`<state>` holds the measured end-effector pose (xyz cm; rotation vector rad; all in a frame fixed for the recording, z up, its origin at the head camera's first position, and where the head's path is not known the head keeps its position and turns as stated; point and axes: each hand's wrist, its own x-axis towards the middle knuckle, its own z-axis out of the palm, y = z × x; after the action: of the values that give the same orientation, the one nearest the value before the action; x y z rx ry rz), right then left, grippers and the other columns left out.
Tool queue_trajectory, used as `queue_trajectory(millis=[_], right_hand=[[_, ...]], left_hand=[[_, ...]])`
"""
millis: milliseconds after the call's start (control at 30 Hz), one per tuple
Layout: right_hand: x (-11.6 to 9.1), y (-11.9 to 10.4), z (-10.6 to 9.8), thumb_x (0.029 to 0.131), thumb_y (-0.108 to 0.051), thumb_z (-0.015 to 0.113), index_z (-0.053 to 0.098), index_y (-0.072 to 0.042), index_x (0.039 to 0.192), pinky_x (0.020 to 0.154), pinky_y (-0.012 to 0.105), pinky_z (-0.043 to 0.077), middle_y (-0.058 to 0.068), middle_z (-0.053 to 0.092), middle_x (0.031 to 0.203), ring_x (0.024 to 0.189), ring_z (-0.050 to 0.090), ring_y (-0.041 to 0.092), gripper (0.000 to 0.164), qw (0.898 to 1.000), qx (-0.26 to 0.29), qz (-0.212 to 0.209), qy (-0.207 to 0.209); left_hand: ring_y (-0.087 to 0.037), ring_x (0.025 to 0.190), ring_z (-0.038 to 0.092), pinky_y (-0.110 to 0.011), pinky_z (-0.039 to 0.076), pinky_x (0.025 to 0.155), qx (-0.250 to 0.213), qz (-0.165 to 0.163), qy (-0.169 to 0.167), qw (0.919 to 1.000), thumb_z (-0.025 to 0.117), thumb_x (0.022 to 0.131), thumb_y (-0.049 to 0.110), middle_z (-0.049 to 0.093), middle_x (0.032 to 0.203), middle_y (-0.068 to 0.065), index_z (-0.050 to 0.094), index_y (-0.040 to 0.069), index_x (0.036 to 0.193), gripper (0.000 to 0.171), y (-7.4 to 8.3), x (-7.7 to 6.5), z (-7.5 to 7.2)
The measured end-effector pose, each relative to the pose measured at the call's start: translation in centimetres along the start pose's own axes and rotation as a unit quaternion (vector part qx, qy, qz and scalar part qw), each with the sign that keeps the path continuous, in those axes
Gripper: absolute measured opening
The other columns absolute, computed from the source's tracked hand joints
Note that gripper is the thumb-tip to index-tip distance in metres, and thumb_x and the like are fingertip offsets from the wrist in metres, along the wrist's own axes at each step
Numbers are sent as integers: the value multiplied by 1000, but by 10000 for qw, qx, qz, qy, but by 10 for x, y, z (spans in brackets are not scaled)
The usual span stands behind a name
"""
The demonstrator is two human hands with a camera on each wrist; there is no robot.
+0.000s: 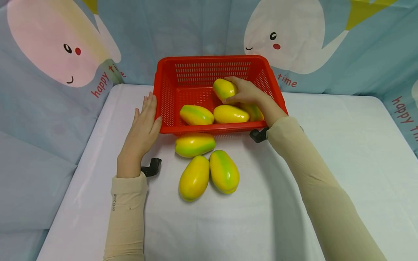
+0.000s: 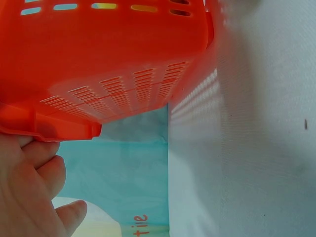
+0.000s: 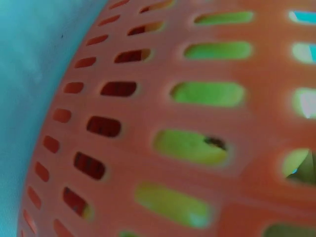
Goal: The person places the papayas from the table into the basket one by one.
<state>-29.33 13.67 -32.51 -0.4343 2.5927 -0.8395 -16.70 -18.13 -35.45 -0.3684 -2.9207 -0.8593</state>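
Pinching one yellow-green papaya (image 1: pixel 224 89) with right hand (image 1: pixel 245 91), thumb on the near side, fingers curled over the far side. Holding it inside the red plastic basket (image 1: pixel 209 60), right of centre; can't tell about contact with the basket floor. Bracing left hand (image 1: pixel 141 127) flat along the basket's left rim, fingers straight and close together, thumb a bit apart. Confirming in left wrist view: fingers up against the rim.

Counting three more papayas in the basket, all along the front wall: left papaya (image 1: pixel 197 115), middle papaya (image 1: pixel 231 114) right next to it, far-right papaya (image 1: pixel 254 112) partly hidden under the right arm. Counting another three on the white-covered table (image 1: pixel 343 145): crosswise papaya (image 1: pixel 195 145) just in front of the basket, then two nearer the body, lower-left papaya (image 1: pixel 194 178) and lower-right papaya (image 1: pixel 224 171), splayed in a V with far ends close together.

Getting mostly slotted basket wall close up in right wrist view, with green and yellow showing through. Wearing beige sleeves (image 1: pixel 127 217) on both arms, plus a black bracket (image 1: pixel 151 167) by the left wrist and a matching one (image 1: pixel 259 135) by the right. Facing a blue whale-print cloth (image 1: pixel 212 29) behind the table, with red "happy time" lettering.
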Motion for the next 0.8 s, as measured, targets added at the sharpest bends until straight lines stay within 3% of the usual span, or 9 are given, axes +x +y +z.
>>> queue_trajectory(millis=[233, 533, 800], right_hand=[[-1, 0, 0, 79, -33, 74, 25, -20, 150, 104, 45, 36, 7, 40, 141, 122, 39, 27, 87, 9999, 97, 111, 0], [0, 2, -1, 83, -30, 71, 29, -13, 149, 109, 43, 29, 9, 36, 147, 130, 35, 27, 80, 9999, -122, 12, 59], [-3, 4, -6, 84, -26, 70, 39, -11, 144, 108, 39, 32, 9, 44, 142, 130, 38, 24, 69, 9992, 228, -158, 287]], left_hand=[[-18, 144, 0, -46, -2, 114, -51, 12, -17, 10000, 31, 99, 29, 4, 158, -4, 6, 8, 152, 62, -1, 0, 0], [-17, 144, -1, -48, -1, 114, -43, 12, 1, 10000, 31, 99, 29, 4, 158, -4, 7, 8, 152, 61, -1, 0, 0], [-17, 144, 0, -49, 1, 114, -37, -1, 8, 10000, 32, 99, 29, 5, 158, -4, 7, 8, 152, 62, 0, 0, -1]])
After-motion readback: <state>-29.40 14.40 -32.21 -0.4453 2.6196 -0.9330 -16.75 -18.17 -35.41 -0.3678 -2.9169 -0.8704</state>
